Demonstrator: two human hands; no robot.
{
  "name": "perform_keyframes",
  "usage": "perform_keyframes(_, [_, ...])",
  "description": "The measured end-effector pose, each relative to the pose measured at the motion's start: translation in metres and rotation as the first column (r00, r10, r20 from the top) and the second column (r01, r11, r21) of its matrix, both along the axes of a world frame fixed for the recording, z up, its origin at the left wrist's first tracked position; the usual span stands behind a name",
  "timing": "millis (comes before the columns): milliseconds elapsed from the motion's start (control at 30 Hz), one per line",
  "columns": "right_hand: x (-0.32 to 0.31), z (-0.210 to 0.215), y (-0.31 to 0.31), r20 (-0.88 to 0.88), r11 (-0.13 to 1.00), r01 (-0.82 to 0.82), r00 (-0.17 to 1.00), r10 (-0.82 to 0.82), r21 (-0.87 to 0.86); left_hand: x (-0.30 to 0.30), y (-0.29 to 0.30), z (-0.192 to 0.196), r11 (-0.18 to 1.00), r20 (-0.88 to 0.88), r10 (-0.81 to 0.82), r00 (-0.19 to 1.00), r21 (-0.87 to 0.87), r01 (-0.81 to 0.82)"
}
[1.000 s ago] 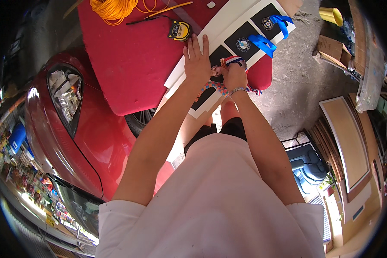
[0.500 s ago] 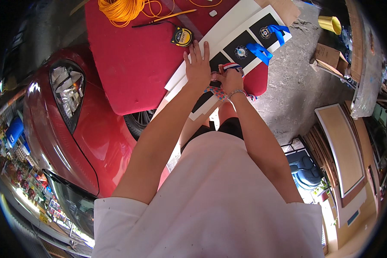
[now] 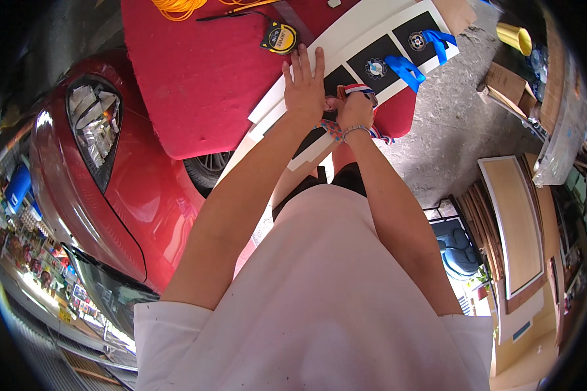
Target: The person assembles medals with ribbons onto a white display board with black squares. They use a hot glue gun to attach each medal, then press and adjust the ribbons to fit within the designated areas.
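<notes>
12 o'clock: left hand [image 3: 303, 85] flat, fingers slightly spread, grasping nothing, across white boards [image 3: 339, 44]. 1 o'clock: right hand [image 3: 355, 112] curled around striped ribbon [image 3: 357, 87]; fingertip contact unclear. Ribbon presumably light, limp, slippery; best pinched at a fold.

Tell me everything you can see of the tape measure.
The tape measure has a compact, rounded case, black with a yellow face, seemingly plastic. It lies on the red table, a thin dark strip, perhaps its strap, trailing leftward from it. The left hand has its fingertips just beside the case's right edge; whether they touch is unclear.
</notes>
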State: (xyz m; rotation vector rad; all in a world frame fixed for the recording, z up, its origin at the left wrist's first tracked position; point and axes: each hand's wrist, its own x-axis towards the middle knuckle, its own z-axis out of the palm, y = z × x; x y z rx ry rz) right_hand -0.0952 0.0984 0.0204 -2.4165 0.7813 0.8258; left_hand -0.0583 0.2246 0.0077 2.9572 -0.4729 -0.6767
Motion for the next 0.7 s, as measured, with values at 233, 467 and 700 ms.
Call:
perform_keyframes(233, [-0.005,-0.02,0.0,0.027,0.997,-0.009,1.0,0.011,-0.079,-0.008,-0.001,-0.005,1.0,0.093,0.017,0.996,-0.025,-0.014])
perform_keyframes(467, [-0.018,-0.004,-0.026,0.145,0.965,-0.045,0.989,0.007,0.259,-0.014,0.018,0.021,0.956,0.079,0.107,0.991,-0.282,-0.08])
perform_keyframes(700, [-0.06,0.014,-0.047,0.501,0.925,-0.187,0.865,-0.004,0.329,-0.074,0.018,0.018,0.752,0.106,0.422,0.9,-0.596,-0.282])
